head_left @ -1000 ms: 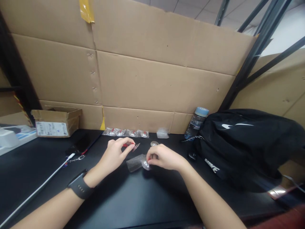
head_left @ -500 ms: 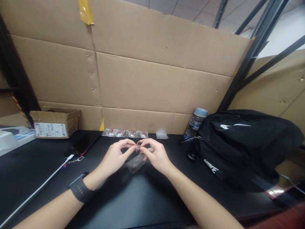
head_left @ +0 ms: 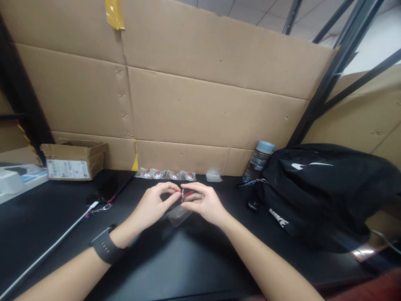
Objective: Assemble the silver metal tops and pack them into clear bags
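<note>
Between my two hands is a small round metallic disc, turned edge-on, with a bit of red showing beside it. My left hand pinches its left side with thumb and fingertips. From the right, my right hand holds the disc's rim between thumb and fingers. A clear plastic bag lies just below the fingers on the black table. Behind the hands, several similar round pieces in clear wrappers rest in a row by the cardboard wall.
Right of the row lies a small clear plastic packet. A bottle with a blue lid and a black backpack stand at the right. On the left are a cardboard box, a dark phone and a white cable.
My right fingers have shifted around the disc, the thumb lower and the index finger over its top. The disc is turned more edge-on. My left hand has hardly moved.
</note>
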Demonstrator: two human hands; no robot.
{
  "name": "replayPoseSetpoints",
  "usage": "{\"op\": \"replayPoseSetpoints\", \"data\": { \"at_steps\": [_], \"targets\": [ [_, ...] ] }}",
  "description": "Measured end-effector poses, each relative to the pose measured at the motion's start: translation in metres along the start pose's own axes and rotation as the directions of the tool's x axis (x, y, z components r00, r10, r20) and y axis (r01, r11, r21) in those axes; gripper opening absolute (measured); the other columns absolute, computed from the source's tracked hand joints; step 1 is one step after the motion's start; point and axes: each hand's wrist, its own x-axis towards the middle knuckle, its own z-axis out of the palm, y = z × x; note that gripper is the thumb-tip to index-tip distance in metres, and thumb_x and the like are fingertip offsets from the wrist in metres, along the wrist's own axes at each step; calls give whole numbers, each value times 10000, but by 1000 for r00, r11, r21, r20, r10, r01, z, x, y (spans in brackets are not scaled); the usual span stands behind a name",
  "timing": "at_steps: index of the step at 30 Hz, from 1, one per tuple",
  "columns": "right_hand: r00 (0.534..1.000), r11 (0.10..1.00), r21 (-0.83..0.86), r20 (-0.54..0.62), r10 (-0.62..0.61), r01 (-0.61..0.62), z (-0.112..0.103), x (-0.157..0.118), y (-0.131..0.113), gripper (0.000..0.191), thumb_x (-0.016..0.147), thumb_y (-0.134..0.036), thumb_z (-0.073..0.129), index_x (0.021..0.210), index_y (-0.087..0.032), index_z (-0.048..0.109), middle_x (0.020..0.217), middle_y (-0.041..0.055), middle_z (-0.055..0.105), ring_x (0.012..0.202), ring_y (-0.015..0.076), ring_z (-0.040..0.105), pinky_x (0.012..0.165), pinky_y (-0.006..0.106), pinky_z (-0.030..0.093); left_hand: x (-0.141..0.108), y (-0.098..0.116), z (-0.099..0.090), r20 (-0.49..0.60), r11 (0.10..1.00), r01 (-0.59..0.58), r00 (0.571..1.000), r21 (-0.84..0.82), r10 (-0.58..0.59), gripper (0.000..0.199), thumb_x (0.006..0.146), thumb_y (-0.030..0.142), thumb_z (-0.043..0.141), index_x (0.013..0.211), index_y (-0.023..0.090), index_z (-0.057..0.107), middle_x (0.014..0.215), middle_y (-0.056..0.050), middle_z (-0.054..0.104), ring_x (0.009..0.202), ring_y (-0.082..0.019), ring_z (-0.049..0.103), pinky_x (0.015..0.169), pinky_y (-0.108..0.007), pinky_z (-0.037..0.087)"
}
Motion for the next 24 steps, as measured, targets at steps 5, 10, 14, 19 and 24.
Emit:
{"op": "replayPoseSetpoints", "data": {
  "at_steps": [5,10,14,19,24],
  "targets": [
    [975,982,-180,202,94,-57,-24,-5,-22,564,738,-338,842,1263,-233,663,1176,70,656,909,174,712,795,301,612,-5,16,-34,290,979,-50,957,199,-10,392,985,491,468,883,223,735,832,-23,753,768,-198,691,733,-279,525],
    [822,926,-369,551,146,83,-38,-10,-41,492,782,-302,820,1247,-240,670,1199,66,660,1009,178,680,932,315,557,-17,17,-63,739,978,-196,668,65,85,357,881,389,655,1231,353,717,1248,-18,722,1120,-247,671,972,-319,508],
    [824,838,-479,563,66,261,-30,-7,-31,478,838,-259,771,1291,-241,621,1191,71,665,1049,189,645,991,346,503,-20,-6,-51,658,927,-282,752,249,53,508,890,347,629,1393,404,583,1421,-14,615,1318,-274,541,1115,-430,404],
    [847,777,-561,527,68,286,-24,-4,-12,484,880,-229,714,1338,-237,557,1234,80,648,1121,204,609,1013,354,475,-19,-27,-33,620,890,-325,782,320,62,494,917,280,563,1398,396,568,1453,-33,582,1328,-280,501,1122,-498,370],
    [881,751,-609,466,81,253,-29,-4,-6,502,897,-264,693,1363,-228,510,1236,88,638,1132,211,611,1008,367,476,-19,-32,-29,572,872,-303,819,385,32,346,938,312,539,1248,389,673,1592,-11,413,1456,-356,314,1139,-616,287]
  ]
}}
